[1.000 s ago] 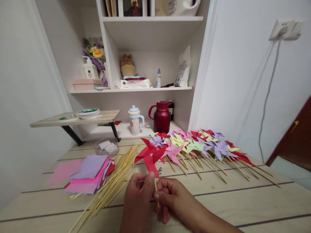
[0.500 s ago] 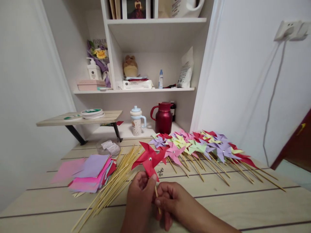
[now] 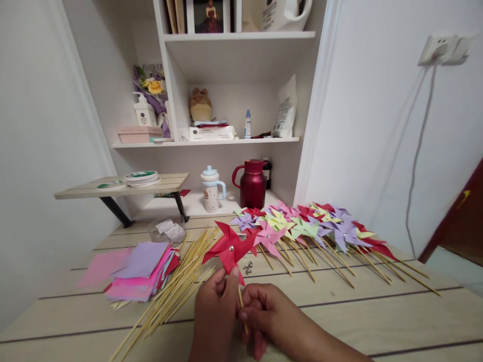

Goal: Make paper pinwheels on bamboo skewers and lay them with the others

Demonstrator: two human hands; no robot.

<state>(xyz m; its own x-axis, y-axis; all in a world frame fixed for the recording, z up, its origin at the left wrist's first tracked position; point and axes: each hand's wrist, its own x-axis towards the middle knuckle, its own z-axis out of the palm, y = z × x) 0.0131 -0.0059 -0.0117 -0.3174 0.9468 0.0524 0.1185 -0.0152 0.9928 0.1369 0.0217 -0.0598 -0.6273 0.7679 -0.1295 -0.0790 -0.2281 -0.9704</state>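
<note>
A red paper pinwheel with a silver stud at its centre is held up over the front of the table. My left hand pinches it near the lower blade, thumb on the paper. Lower down, my right hand is closed around its wooden stick. Several small metal studs lie just behind my hands. To the left is a spread of bare wooden sticks. Beyond my right hand rest many finished paper pinwheels in pink, purple, yellow, green and red.
A stack of coloured paper squares lies at the left, with a clear container behind it. A small raised shelf holds ribbon rolls. At the back stand a cup and a red jug.
The view has shifted slightly. My hands keep the same hold on the red pinwheel, which stays almost in place.
</note>
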